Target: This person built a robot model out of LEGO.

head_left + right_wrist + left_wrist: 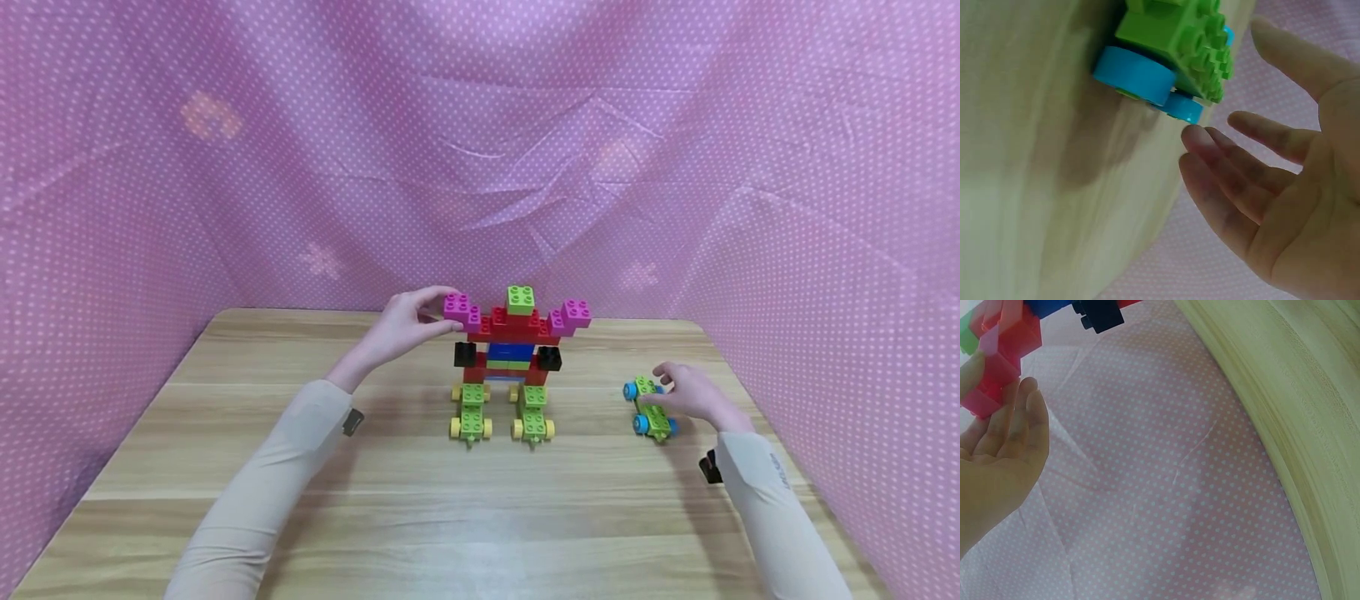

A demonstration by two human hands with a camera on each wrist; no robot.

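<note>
A brick figure (pixel 513 350) stands upright at the middle of the wooden table (pixel 420 517), on two green carts with yellow wheels. It has a red and blue body, black side bricks, a green top brick and pink stepped arms. My left hand (pixel 431 310) pinches the figure's left pink arm brick (pixel 459 307) between thumb and fingers. The left wrist view shows this pink brick (pixel 991 381) against my fingertips (pixel 1025 394). To the right lies a green cart with blue wheels (pixel 649 407). My right hand (pixel 663 387) hovers beside this cart (pixel 1172 44), its fingers (pixel 1210 156) spread and slightly apart from it.
Pink dotted cloth (pixel 480 167) walls the table on the left, back and right. Bare wood lies in front of the figure and on the left half of the table. The table's far edge (pixel 1260 394) meets the cloth.
</note>
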